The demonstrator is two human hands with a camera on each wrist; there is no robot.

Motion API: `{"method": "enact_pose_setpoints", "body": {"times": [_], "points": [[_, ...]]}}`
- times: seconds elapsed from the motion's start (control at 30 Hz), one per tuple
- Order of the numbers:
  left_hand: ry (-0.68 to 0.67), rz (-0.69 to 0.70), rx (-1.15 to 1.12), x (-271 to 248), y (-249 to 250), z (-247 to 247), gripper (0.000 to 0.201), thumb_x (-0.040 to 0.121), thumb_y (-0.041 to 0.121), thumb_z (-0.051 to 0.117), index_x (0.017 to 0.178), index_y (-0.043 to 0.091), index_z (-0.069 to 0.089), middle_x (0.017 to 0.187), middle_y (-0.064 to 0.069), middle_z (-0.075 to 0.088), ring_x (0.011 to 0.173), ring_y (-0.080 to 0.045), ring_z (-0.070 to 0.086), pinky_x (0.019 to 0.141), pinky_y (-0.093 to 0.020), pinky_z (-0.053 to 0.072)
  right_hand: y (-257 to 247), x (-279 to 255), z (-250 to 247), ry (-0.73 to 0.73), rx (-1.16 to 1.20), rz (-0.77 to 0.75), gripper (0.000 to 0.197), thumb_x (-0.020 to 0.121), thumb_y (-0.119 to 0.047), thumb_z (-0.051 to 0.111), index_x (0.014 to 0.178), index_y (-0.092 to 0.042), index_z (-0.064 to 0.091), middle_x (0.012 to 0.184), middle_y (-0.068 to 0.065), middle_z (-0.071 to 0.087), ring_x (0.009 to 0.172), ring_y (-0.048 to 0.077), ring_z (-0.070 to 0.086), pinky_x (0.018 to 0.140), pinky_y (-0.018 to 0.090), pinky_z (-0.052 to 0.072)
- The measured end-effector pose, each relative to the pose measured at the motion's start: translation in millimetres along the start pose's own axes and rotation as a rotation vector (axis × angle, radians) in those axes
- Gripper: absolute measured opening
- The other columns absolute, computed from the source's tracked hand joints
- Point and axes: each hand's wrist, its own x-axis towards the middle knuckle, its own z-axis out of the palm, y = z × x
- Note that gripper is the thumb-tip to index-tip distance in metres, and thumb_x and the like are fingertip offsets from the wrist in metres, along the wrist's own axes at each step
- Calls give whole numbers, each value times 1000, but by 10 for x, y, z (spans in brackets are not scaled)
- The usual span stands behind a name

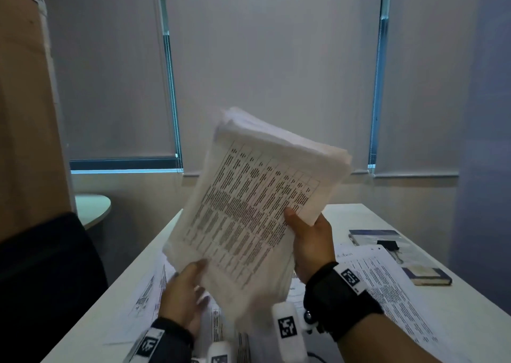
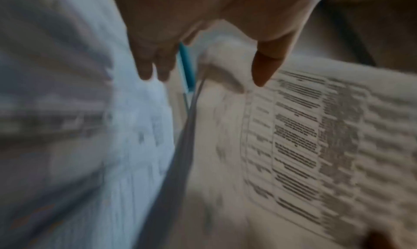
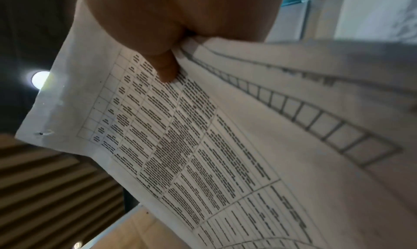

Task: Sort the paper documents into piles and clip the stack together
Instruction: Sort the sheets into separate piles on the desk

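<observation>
A thick stack of printed sheets (image 1: pixel 254 197) with a table on its front page is held tilted in the air above the white table (image 1: pixel 356 215). My right hand (image 1: pixel 301 224) grips its lower right corner, thumb on the front page and fingers hidden behind. The right wrist view shows that thumb (image 3: pixel 164 70) pressing the stack (image 3: pixel 203 145). My left hand (image 1: pixel 190 279) is at the lower left edge. In the blurred left wrist view its fingers (image 2: pixel 146 70) are straight and apart from the stack (image 2: pixel 293 145), and the thumb (image 2: pixel 264 74) touches the front page.
Loose printed sheets lie on the table at the right (image 1: pixel 387 288) and left (image 1: pixel 146 293). A black binder clip (image 1: pixel 388 244) sits on a book (image 1: pixel 370 235) at the far right, with a dark notebook (image 1: pixel 427 275) nearer. A dark chair (image 1: pixel 47 266) stands at left.
</observation>
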Motion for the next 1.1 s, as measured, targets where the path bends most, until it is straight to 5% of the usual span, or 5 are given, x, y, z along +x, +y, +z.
{"method": "enact_pose_setpoints", "body": {"times": [0.13,0.43,0.77,0.93,1.1], "points": [[-144,53,-264,-34,-3,33,28,96,11,57,123,3,64,113,-22,74,103,-40,72,88,-51,55,38,-39,-26,-31,89,128,25,90,-4,64,114,-8,66,111,15,72,105,38,67,96,58,50],[5,602,206,36,587,-488,19,96,4,62,82,14,69,78,-2,74,77,-18,68,79,-32,52,-125,184,-700,-149,-545,121,21,80,0,72,98,-7,64,100,16,72,91,35,70,76,47,59],[-179,485,294,147,303,-712,70,31,33,77,95,5,68,79,-4,79,84,-36,68,75,-43,53,-80,56,-665,-126,-632,138,42,79,7,61,115,-14,55,108,9,68,97,27,67,82,47,58],[-219,497,294,202,292,-756,73,35,32,79,101,2,69,90,-15,78,94,-44,68,80,-49,54,-317,5,-484,-221,-1373,-417,85,86,-20,63,152,-33,10,158,-4,20,141,17,28,115,42,31],[-284,480,312,175,277,-748,87,21,38,92,98,3,71,89,-12,79,89,-37,72,76,-45,55,-442,42,-327,-334,-1837,-238,71,89,-41,45,152,-25,15,158,-1,24,144,29,23,116,54,23]]}}
